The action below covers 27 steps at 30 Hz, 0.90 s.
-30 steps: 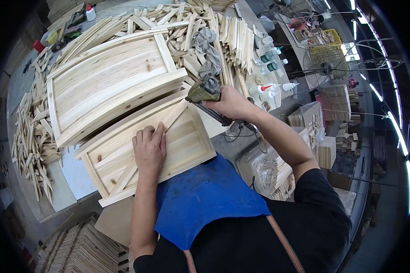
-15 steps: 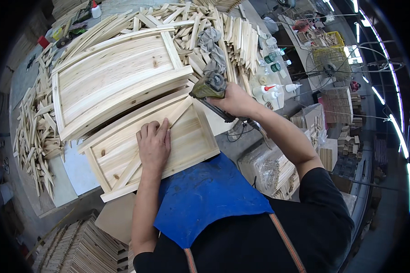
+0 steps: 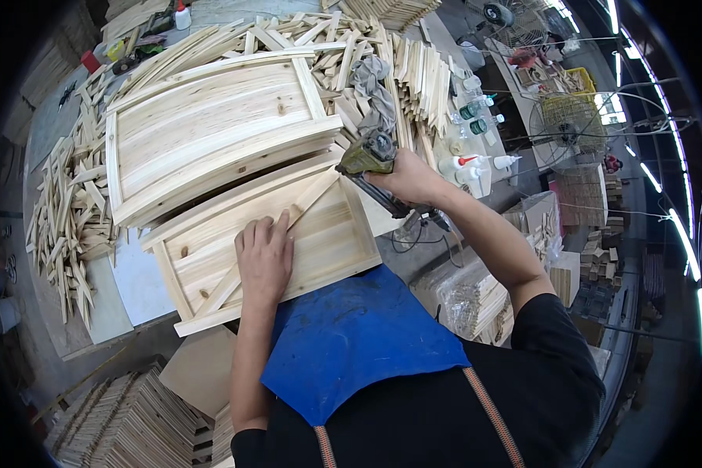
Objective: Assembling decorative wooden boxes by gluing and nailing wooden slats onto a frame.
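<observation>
My left hand point(image 3: 264, 257) lies with fingers stretched over a diagonal wooden strip point(image 3: 314, 193), pressing on it. The strip runs corner to corner across a framed wooden panel point(image 3: 327, 226), which sits at the table's near edge against my blue apron point(image 3: 359, 335). In my right hand point(image 3: 409, 181) is a nail gun point(image 3: 370, 154) with a dark magazine. Its nose is at the strip's upper right end; whether it touches the wood I cannot tell. Just beyond lies a stack of similar framed panels point(image 3: 210, 117).
Loose wood strips point(image 3: 66, 210) are heaped left of and behind the panels. A grey rag point(image 3: 373, 90) lies behind the nail gun. Bottles point(image 3: 476, 117) stand at the right side of the table. Plastic-wrapped wood point(image 3: 476, 300) is at my right, stacked slats point(image 3: 125, 421) at lower left.
The whole view has shifted slightly to the right. My left hand has slid a little back toward me, baring a knot on the strip. The nail gun stays at the same corner.
</observation>
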Available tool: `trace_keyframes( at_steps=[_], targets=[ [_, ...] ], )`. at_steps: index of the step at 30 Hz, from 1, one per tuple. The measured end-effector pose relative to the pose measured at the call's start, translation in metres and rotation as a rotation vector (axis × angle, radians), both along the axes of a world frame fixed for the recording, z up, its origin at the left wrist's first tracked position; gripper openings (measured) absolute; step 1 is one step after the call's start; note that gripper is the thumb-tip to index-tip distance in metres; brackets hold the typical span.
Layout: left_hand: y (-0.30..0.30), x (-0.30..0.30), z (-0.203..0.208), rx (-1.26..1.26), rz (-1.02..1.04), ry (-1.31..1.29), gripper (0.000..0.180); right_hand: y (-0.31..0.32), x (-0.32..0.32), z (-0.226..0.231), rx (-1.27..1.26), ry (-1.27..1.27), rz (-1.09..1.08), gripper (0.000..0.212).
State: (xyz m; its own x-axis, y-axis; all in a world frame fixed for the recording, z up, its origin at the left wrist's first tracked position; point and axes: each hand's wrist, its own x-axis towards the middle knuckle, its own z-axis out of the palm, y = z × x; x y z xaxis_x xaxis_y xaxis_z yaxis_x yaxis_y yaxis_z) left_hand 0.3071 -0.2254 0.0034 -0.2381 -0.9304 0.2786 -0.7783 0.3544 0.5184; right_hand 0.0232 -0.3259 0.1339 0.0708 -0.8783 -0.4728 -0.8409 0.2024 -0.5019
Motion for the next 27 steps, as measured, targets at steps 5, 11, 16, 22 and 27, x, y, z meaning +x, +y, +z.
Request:
trace_keyframes(
  at_steps=[5, 11, 16, 22, 27],
  targets=[
    [0.06, 0.055, -0.002, 0.0, 0.219, -0.074, 0.045, -0.001, -0.012, -0.009, -0.056, 0.0, 0.032, 0.036],
    [0.11, 0.107, -0.026, -0.09, 0.284, -0.104, 0.04, -0.011, -0.018, -0.034, -0.074, 0.089, 0.118, 0.036],
    [0.111, 0.11, -0.053, -0.23, 0.31, -0.129, 0.039, -0.012, -0.009, -0.018, -0.006, 0.075, 0.121, 0.035],
    [0.112, 0.108, -0.063, -0.285, 0.35, -0.119, 0.04, -0.011, -0.012, -0.032, -0.08, 0.124, 0.181, 0.036],
    [0.112, 0.108, -0.062, -0.284, 0.356, -0.148, 0.039, 0.01, 0.03, 0.0, 0.007, 0.093, 0.215, 0.037]
  ],
)
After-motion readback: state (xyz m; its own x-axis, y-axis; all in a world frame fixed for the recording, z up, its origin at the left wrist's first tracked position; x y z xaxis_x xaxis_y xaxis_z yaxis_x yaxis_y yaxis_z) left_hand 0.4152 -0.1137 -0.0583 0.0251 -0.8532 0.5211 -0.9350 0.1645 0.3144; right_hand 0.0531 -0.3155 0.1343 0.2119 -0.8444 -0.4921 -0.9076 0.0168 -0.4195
